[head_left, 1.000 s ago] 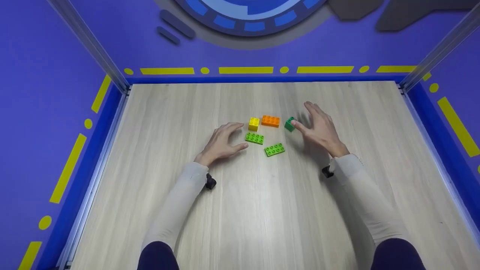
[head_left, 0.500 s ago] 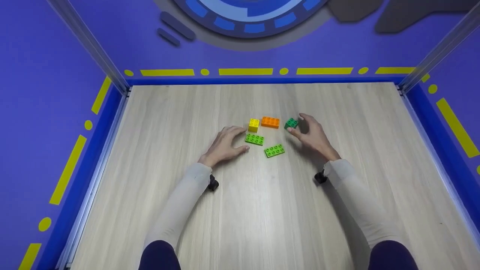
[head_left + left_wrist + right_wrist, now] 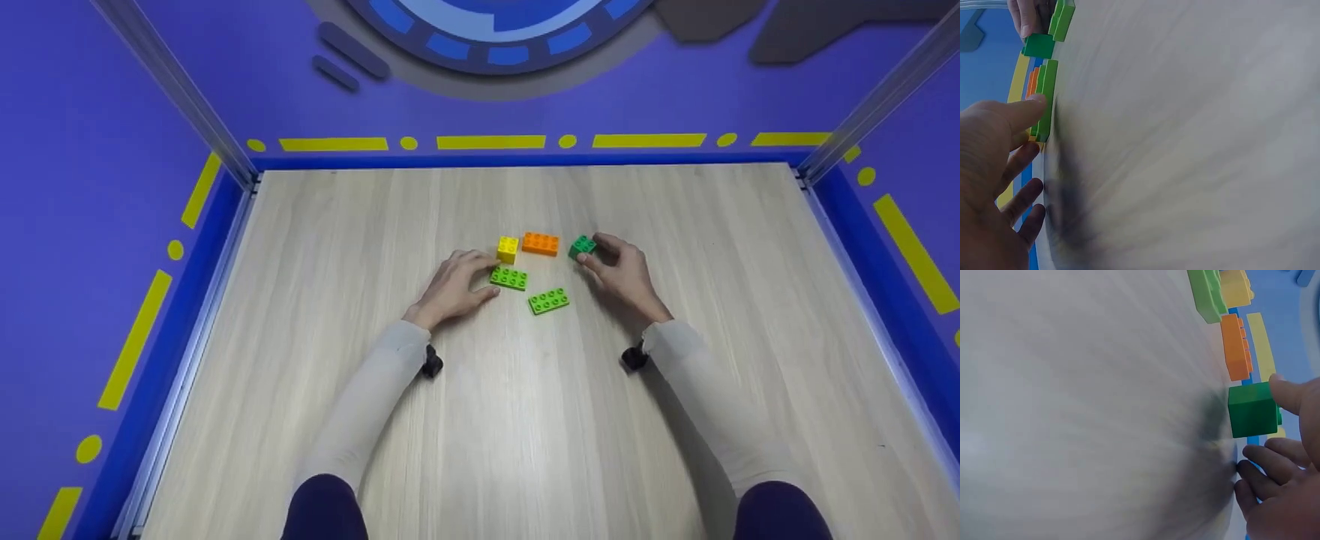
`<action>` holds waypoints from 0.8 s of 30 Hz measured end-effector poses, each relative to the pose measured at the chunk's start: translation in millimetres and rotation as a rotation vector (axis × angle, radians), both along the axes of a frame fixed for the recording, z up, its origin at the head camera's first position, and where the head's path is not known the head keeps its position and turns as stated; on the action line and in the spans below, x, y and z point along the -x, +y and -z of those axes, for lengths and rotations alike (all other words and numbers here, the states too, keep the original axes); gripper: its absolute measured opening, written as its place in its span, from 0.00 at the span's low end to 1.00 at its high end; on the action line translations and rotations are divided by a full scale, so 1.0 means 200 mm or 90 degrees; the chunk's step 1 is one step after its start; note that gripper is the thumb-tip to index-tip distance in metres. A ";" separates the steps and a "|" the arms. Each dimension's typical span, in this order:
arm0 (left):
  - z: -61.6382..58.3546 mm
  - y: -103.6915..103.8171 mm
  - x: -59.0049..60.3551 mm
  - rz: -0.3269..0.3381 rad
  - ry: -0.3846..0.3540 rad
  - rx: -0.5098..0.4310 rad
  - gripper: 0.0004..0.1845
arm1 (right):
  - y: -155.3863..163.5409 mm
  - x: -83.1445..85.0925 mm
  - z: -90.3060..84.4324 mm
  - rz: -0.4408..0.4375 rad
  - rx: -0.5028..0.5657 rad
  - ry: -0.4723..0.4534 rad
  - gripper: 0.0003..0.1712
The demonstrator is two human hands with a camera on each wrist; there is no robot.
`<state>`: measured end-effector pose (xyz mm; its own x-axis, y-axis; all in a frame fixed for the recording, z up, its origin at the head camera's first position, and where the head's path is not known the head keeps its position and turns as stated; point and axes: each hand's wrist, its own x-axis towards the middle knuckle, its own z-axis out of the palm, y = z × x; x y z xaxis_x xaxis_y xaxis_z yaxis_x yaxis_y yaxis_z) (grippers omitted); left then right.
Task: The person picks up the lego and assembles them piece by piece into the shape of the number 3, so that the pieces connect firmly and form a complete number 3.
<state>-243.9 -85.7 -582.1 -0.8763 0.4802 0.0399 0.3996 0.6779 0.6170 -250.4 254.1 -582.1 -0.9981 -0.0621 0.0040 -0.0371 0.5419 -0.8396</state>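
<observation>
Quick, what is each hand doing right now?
Left hand: fingers touching the light green brick.
Right hand: fingers pinching the dark green brick.

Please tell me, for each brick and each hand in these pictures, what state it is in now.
Dark green brick: on the table, pinched by the right hand.
Light green brick: lying flat, studs up, touched by the left hand.
Second light green brick: flat, free.
Yellow brick: studs up, free.
Orange brick: studs up, free.
</observation>
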 end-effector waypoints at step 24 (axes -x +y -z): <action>-0.01 0.04 0.03 0.019 0.002 0.054 0.24 | -0.02 0.01 0.00 0.012 0.017 0.024 0.32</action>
<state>-250.8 -78.1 -579.1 -0.8618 0.5073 0.0004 0.4217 0.7160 0.5564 -253.2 250.4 -581.8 -0.9982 -0.0421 0.0429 -0.0585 0.5200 -0.8522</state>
